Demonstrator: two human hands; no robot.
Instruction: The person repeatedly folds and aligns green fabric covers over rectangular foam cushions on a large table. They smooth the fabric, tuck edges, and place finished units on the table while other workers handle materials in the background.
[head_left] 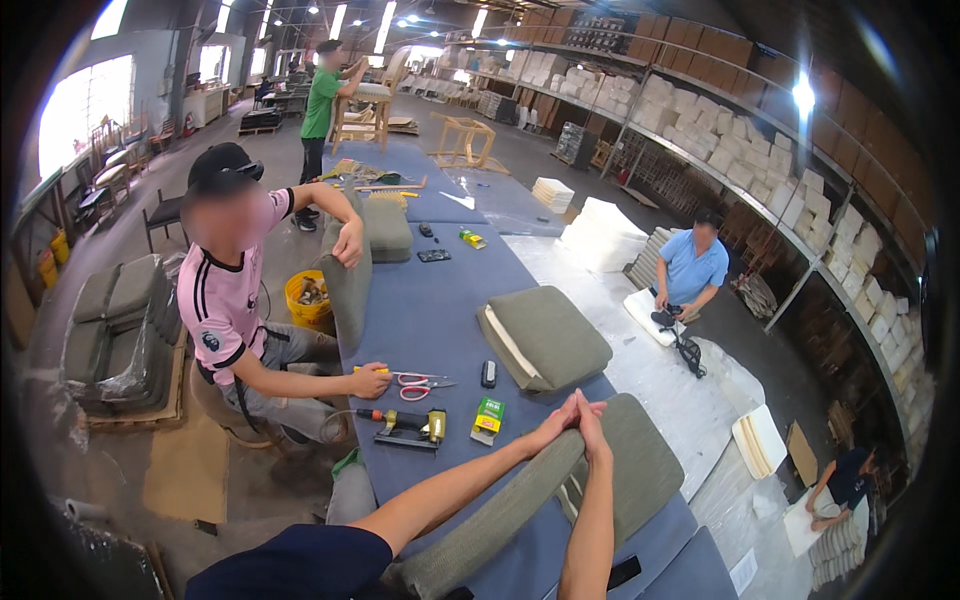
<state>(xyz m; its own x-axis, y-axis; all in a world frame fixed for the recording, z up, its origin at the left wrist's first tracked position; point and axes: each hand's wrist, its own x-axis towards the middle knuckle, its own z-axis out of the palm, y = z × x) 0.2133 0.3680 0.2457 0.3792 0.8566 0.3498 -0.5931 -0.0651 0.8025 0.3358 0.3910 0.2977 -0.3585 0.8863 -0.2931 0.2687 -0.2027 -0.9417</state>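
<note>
A long grey-green upholstered cushion (505, 515) stands on its edge in front of me, leaning toward my body. At its upper end, my left hand (556, 422) and my right hand (592, 428) meet with fingers stretched out and touching each other. Both rest against the cushion's top corner, and neither is wrapped round it. Behind the right forearm lies another grey-green cushion (640, 470). A boxy cushion (555, 338) with a pale strip along one side sits just beyond my hands. Left of them are a small green and yellow box (488, 420) and a black handheld object (488, 374).
On the blue worktable (410, 310) lie a staple gun (410, 428) with a hose and red-handled scissors (420, 385). A co-worker in pink (235, 290) sits at the left edge, holding a yellow-handled tool. A yellow bucket (310, 300) stands beside. White foam (603, 235) is stacked to the right.
</note>
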